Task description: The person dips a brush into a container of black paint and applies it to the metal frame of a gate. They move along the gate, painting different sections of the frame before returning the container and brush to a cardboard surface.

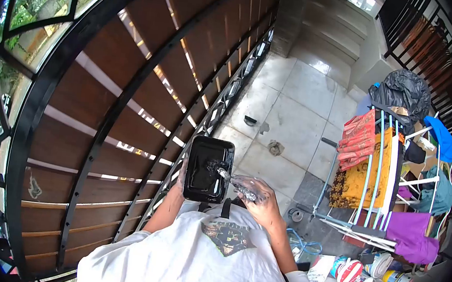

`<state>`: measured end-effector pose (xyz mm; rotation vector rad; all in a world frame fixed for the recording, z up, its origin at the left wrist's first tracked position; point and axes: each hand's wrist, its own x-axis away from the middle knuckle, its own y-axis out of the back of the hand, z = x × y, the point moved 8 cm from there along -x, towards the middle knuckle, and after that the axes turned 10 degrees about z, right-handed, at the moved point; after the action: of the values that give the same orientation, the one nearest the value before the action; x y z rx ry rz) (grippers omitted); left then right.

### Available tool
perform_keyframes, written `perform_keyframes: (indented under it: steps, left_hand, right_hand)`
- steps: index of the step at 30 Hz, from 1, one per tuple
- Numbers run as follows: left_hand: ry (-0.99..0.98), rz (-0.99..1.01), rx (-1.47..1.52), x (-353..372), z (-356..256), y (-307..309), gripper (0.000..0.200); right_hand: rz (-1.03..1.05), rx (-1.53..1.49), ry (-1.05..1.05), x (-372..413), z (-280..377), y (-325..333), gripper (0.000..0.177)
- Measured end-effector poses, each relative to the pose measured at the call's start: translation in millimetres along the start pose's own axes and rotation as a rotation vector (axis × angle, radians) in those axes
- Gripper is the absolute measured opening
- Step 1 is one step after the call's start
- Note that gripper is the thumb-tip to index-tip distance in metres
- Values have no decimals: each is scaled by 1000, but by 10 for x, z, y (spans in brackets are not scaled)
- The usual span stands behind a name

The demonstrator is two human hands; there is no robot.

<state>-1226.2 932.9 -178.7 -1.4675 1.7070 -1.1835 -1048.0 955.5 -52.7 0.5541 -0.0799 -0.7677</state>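
Observation:
A black rectangular tray (193, 187) with dark, glossy liquid inside is held level before my chest. My left hand (182, 176) grips its left side, with most of the fingers hidden by the tray. At the tray's right edge my right hand (253, 192), smeared with dark stains, is closed round the handle of a brush (223, 174). The brush's dark tip is over the liquid inside the tray; whether it touches the liquid I cannot tell.
A slatted brown gate (126, 92) in a black metal frame rises close on my left. On the right stand a drying rack (366, 194) with cloths, a black bag (407, 96) and paint cans (396, 280). Steps (330, 36) lie beyond the tiled floor (300, 116).

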Motion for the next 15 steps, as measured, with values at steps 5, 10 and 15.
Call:
perform_keyframes:
  steps: [5,10,15]
  left_hand:
    - [15,-12,61,-675,78,-159,92]
    - [-148,-33,-50,-1405,-189,-456,62]
    - [-132,112,-62,-2348,-381,-353,90]
  right_hand:
    - [25,-6,117,-499,-288,695,29]
    - [-1,-13,102,-1042,-704,1108,32]
    - [-22,94,-1,-1608,-1217,1530,30]
